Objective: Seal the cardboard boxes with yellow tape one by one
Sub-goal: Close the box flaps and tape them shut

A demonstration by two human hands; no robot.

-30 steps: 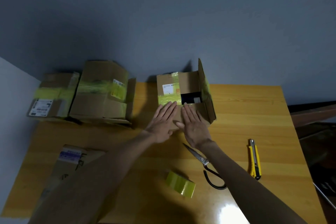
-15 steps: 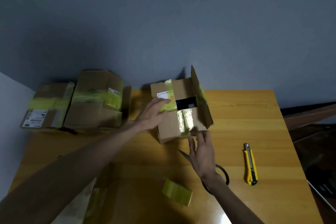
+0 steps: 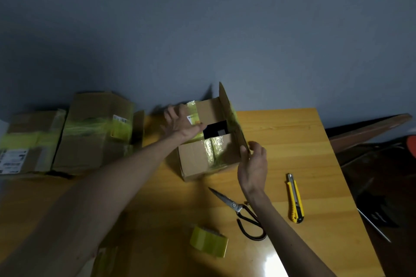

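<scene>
A small cardboard box stands at the back middle of the wooden table. Its top is partly open, with a dark gap in the middle and strips of old yellow tape on the near flap. My left hand lies flat on the left flap with straight fingers. My right hand holds the lower corner of the raised right flap between thumb and fingers. A roll of yellow tape lies on the table near me, apart from both hands.
Scissors lie just left of my right forearm, and a yellow utility knife to its right. Two boxes wrapped in yellow tape stand at the back left. A flattened box shows under my left arm.
My left hand slid from the front of the box up onto the left flap. My right hand left the front face and took hold of the raised right flap.
</scene>
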